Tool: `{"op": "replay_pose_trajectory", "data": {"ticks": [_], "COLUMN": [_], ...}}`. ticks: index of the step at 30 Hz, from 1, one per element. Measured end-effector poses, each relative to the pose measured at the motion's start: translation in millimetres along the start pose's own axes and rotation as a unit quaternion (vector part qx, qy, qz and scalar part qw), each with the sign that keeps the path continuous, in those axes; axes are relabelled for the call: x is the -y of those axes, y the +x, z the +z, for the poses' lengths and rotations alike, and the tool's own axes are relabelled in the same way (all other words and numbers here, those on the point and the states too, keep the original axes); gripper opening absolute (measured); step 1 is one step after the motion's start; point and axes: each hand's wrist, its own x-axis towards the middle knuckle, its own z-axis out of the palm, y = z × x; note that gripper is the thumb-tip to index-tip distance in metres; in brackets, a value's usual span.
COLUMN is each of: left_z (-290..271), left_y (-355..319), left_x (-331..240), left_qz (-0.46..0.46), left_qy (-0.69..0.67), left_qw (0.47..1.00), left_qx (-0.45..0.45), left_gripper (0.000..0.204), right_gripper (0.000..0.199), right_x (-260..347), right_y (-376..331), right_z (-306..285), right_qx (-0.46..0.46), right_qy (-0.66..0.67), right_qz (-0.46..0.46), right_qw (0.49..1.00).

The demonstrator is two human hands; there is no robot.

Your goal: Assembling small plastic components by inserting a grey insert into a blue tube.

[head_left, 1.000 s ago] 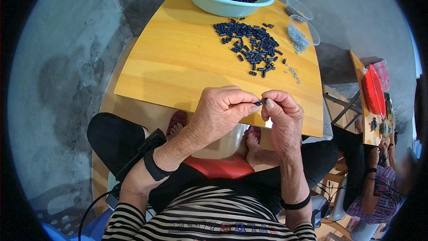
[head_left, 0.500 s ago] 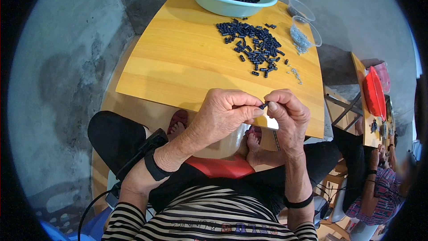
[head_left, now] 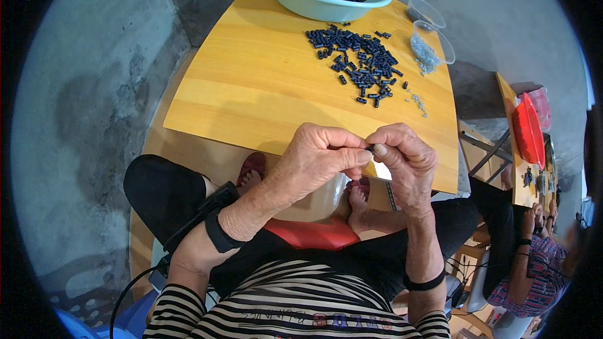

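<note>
My left hand [head_left: 317,157] and my right hand [head_left: 404,158] meet fingertip to fingertip over the near edge of the yellow wooden table [head_left: 264,94]. Between them they pinch one small black cylindrical piece [head_left: 370,148], mostly hidden by the fingers. A loose heap of the same black pieces [head_left: 361,66] lies further out on the table. Beyond the heap stands a turquoise bowl [head_left: 326,5] full of more of them. To the heap's right, a clear plastic cup [head_left: 432,47] holds small silvery metal bits.
A second clear cup [head_left: 425,11] stands by the bowl, and a few metal bits [head_left: 418,102] lie scattered on the tabletop. Under the table a red basin [head_left: 311,235] sits by my feet. At the right another person [head_left: 534,263] sits at a table with a red tray [head_left: 527,132].
Both hands have stayed together at the table's near edge, fingers shifting slightly on the small piece. The view has tilted a little.
</note>
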Motion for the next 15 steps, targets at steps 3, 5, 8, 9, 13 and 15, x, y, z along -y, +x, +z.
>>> {"op": "replay_pose_trajectory", "data": {"ticks": [3,5,8,9,13,15], "left_z": [1.8,3.1,2.0,1.2,-2.4,-3.2], "left_y": [-0.2,-0.2,2.8,2.6,2.7,2.6], "left_x": [-0.6,2.2,6.6,8.3,13.6,13.5], "left_qz": [-0.004,0.008,0.007,0.008,-0.006,-0.012], "left_qy": [0.005,-0.007,-0.014,-0.013,-0.041,-0.042], "left_qw": [1.0,0.999,0.999,0.999,0.997,0.997], "left_qx": [-0.014,-0.04,-0.051,-0.052,-0.06,-0.063], "left_gripper": [0.015,0.014,0.013,0.013,0.015,0.015], "right_gripper": [0.013,0.012,0.013,0.014,0.016,0.021], "right_x": [2.5,3.4,-3.6,-5.0,-6.4,-10.5], "right_y": [-2.2,-3.0,-1.7,-2.0,-3.3,-4.1], "right_z": [6.7,10.4,13.6,14.4,12.6,10.4], "right_qx": [-0.026,-0.032,-0.039,-0.039,-0.019,0.007], "right_qy": [-0.009,-0.035,-0.076,-0.093,-0.086,-0.092], "right_qz": [-0.008,-0.028,-0.074,-0.104,-0.097,-0.099], "right_qw": [1.0,0.998,0.994,0.989,0.991,0.991]}}
